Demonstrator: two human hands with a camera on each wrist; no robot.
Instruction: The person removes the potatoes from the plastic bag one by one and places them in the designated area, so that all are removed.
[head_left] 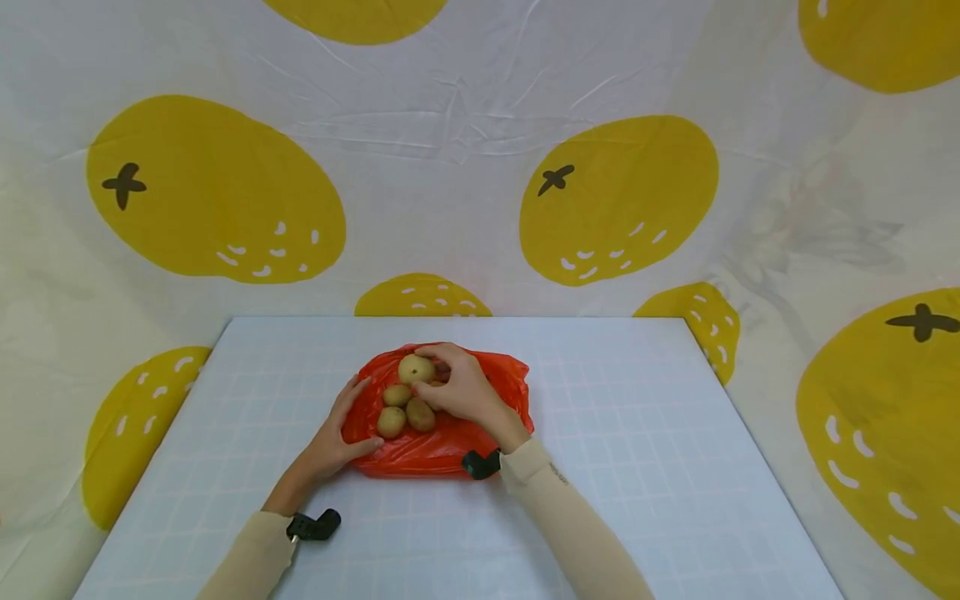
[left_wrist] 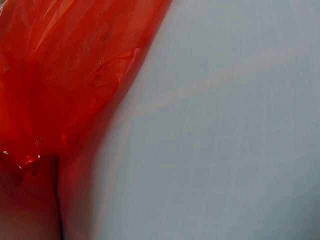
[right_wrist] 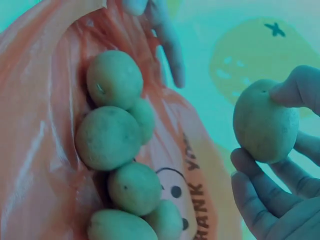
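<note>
A red plastic bag (head_left: 427, 454) lies spread on the table with several potatoes (head_left: 420, 414) grouped on it. In the right wrist view, which is tinted green, my right hand (right_wrist: 280, 195) pinches one potato (right_wrist: 266, 121) between thumb and fingers, apart from the other potatoes (right_wrist: 108, 137). From the head view, the right hand (head_left: 468, 387) is above the bag at the back of the group, the held potato (head_left: 415, 368) at its fingertips. My left hand (head_left: 333, 437) rests on the bag's left edge, fingers and thumb spread apart. Only red plastic (left_wrist: 60, 75) and part of that hand show in the left wrist view.
The white table (head_left: 637, 467) has a faint grid pattern. A pale cloth (head_left: 435, 200) printed with large yellow fruit hangs behind it and along both sides. Dark wrist cameras (head_left: 315, 525) sit on the sleeves. Printed lettering and a cartoon face (right_wrist: 172, 185) mark the bag.
</note>
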